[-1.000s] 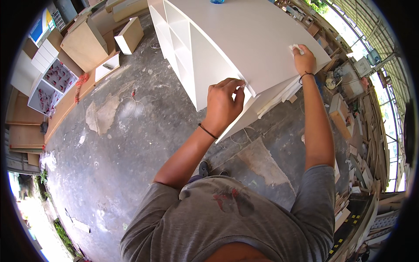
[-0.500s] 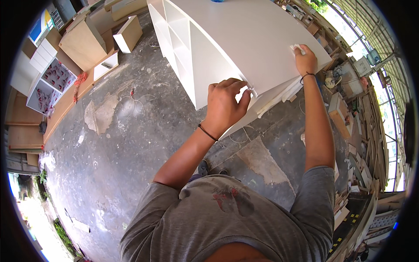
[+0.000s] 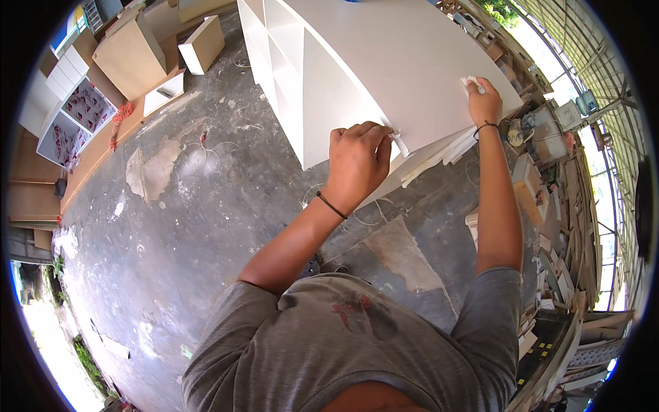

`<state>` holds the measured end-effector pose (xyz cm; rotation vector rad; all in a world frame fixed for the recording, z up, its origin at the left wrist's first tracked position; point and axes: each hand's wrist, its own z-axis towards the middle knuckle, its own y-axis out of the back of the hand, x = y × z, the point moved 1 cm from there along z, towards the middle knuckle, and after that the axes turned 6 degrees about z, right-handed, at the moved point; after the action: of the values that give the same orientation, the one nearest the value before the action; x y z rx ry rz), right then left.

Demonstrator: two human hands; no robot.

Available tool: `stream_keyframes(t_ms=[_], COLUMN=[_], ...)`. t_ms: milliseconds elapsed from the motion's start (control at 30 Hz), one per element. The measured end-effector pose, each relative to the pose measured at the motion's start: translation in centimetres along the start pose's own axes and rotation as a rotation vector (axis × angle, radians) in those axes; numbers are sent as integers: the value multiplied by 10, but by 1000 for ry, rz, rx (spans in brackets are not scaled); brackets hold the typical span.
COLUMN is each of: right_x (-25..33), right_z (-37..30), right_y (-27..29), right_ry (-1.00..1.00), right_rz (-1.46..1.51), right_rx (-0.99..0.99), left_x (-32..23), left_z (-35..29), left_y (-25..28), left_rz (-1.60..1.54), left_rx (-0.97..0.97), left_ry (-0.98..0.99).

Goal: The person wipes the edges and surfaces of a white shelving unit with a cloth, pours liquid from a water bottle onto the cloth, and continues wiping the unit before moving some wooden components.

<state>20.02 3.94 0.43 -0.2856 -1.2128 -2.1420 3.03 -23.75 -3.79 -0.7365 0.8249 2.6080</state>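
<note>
A large white cabinet [image 3: 419, 62] with open compartments along its left side lies in front of me, its broad flat panel facing up. At the panel's near corner, my left hand [image 3: 358, 154] is closed, with thumb and forefinger pinching a small, thin white strip [image 3: 400, 143] that sticks out past the edge. Farther right, my right hand [image 3: 484, 103] rests on the panel near its right edge. Its fingers are closed round a crumpled white cloth or tissue [image 3: 472, 84], mostly covered by the hand. What the strip is made of cannot be made out.
Long white pieces [image 3: 432, 165] show below the cabinet's near edge. Stained concrete floor [image 3: 226, 213] spreads to the left, with a thin cable loop [image 3: 206, 161] on it. Wooden boxes [image 3: 130, 51] and a patterned-lined cabinet [image 3: 79, 123] stand far left. Stacked timber offcuts [image 3: 580, 213] line the right.
My left thumb has come up against the forefinger, narrowing the gap between them, and the strip shows more beside them. The right hand and cloth stay near the panel's right edge. The view has shifted slightly.
</note>
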Motion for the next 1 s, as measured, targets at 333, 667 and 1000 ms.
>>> stream_keyframes(t_ms=[333,667,1000], right_x=[-7,-7,-8], right_z=[6,6,7], right_y=[0,2,2], right_ry=[47,62,67], right_rz=[6,-7,-20], right_rx=[-15,-14,-21], left_x=[9,10,6], left_z=[4,1,-7], left_y=[-3,-7,-3], left_rz=[-148,-217,-289], left_rx=[-10,21,42], left_ry=[61,148,144])
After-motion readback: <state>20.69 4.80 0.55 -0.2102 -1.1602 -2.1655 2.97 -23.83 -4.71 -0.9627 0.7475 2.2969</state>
